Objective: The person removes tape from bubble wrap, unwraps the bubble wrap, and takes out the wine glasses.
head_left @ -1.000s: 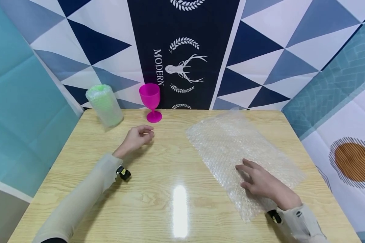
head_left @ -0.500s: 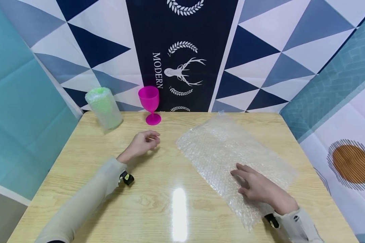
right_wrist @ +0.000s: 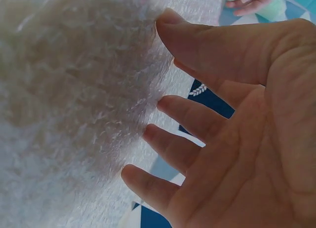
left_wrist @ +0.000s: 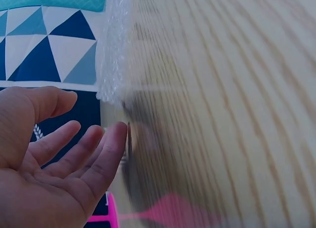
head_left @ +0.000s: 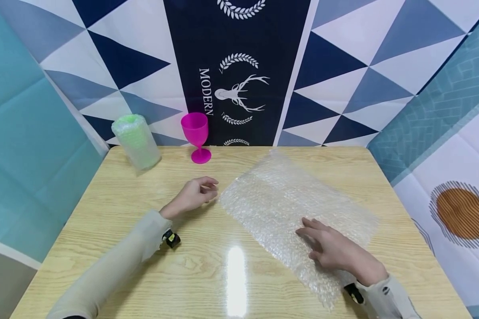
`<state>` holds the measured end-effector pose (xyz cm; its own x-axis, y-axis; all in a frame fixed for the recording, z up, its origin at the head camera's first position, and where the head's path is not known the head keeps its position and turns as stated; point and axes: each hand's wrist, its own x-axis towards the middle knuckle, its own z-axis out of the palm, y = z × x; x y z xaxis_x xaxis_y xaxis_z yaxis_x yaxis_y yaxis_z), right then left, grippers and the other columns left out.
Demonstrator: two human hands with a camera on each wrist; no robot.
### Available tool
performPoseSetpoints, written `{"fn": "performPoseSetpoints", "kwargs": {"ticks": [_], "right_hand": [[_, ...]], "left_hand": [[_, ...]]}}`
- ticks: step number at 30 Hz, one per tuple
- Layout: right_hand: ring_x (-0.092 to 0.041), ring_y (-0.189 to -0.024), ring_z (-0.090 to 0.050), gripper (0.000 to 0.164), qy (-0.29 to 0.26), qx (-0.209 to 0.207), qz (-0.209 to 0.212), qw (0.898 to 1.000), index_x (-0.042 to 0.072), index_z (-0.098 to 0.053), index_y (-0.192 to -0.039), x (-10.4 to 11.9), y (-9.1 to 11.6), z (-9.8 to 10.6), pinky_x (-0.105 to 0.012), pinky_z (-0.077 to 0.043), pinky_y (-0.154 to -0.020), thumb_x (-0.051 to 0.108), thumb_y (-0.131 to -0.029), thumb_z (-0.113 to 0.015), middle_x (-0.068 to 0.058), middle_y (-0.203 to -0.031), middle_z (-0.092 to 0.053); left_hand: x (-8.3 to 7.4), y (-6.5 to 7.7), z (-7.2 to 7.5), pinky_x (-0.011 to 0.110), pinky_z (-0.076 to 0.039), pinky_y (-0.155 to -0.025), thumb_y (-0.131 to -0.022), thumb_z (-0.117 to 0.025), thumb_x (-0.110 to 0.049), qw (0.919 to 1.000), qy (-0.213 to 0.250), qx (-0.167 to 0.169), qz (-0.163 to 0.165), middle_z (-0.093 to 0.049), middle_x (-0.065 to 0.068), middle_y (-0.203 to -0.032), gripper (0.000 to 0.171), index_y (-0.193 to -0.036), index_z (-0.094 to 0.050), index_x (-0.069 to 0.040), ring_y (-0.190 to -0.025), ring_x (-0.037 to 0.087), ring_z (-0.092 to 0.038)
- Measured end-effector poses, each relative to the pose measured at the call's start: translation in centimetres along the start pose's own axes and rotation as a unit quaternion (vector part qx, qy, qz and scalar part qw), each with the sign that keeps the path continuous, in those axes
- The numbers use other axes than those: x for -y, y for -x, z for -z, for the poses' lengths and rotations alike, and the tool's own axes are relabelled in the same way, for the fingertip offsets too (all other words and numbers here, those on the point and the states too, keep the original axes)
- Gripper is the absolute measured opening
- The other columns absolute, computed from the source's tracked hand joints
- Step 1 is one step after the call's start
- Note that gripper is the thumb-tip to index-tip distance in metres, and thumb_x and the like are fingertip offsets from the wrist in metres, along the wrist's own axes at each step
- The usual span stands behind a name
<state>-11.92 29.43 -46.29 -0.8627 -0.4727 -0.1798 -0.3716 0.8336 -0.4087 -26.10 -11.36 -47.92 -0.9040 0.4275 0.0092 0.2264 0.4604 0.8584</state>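
Note:
A clear sheet of bubble wrap (head_left: 271,195) lies flat on the right half of the wooden table, turned at a slant. On its near part rests my right hand (head_left: 329,248), fingers spread; in the right wrist view the fingertips (right_wrist: 153,132) meet the bubbly surface. My left hand (head_left: 195,195) is low over the table just left of the sheet's left corner, its fingers loosely bent and nothing in them. Behind it, near the table's far edge, a magenta plastic goblet (head_left: 195,128) stands upright. In the left wrist view the goblet's base (left_wrist: 112,210) shows below the left hand (left_wrist: 64,154).
At the back left corner of the table (head_left: 199,261) stands a light green cylinder (head_left: 137,141) wrapped in bubble wrap. A patterned cloth (head_left: 239,66) with a deer head hangs right behind the far edge. More cloth panels hang at both sides.
The bubble wrap has slid left across the table along with my right hand. My left hand has moved right and a little nearer, away from the goblet. Goblet and cylinder stay put.

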Motion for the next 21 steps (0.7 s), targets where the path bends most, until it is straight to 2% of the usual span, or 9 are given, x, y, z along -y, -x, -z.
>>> {"fn": "performPoseSetpoints", "kwargs": {"ticks": [12, 17, 21], "right_hand": [[-0.052, -0.146, -0.035, 0.060, -0.005, 0.009, 0.008, 1.000, 0.014, -0.063, -0.140, 0.9, 0.2, -0.2, -0.077, -0.032, -0.112, 0.006, -0.083, -0.080, -0.023, -0.159, -0.042], [-0.052, -0.148, -0.033, 0.060, -0.010, 0.014, 0.004, 1.000, 0.014, -0.062, -0.141, 1.0, 0.2, -0.3, -0.077, -0.030, -0.113, 0.004, -0.084, -0.080, -0.023, -0.161, -0.040], [-0.052, -0.147, -0.034, 0.060, -0.013, 0.015, 0.007, 1.000, 0.013, -0.063, -0.140, 1.1, 0.2, -0.4, -0.077, -0.030, -0.113, 0.003, -0.083, -0.079, -0.023, -0.160, -0.040]], "left_hand": [[-0.9, -0.3, -0.8, 0.027, -0.063, -0.075, -0.097, -0.069, -0.010, 0.9997, -0.018, 0.014, 0.009, -0.072, 0.019, -0.119, 0.035, -0.130, -0.064, 0.001, -0.096, 0.028, -0.073], [-1.1, -0.1, -1.0, 0.028, -0.063, -0.074, -0.096, -0.069, -0.009, 0.9996, -0.013, 0.015, 0.022, -0.070, 0.020, -0.120, 0.037, -0.131, -0.063, 0.002, -0.101, 0.030, -0.072], [-1.0, -0.1, -1.1, 0.026, -0.062, -0.072, -0.095, -0.070, -0.010, 0.9988, -0.022, 0.019, 0.040, -0.072, 0.018, -0.115, 0.039, -0.131, -0.062, 0.003, -0.096, 0.024, -0.071]]}}
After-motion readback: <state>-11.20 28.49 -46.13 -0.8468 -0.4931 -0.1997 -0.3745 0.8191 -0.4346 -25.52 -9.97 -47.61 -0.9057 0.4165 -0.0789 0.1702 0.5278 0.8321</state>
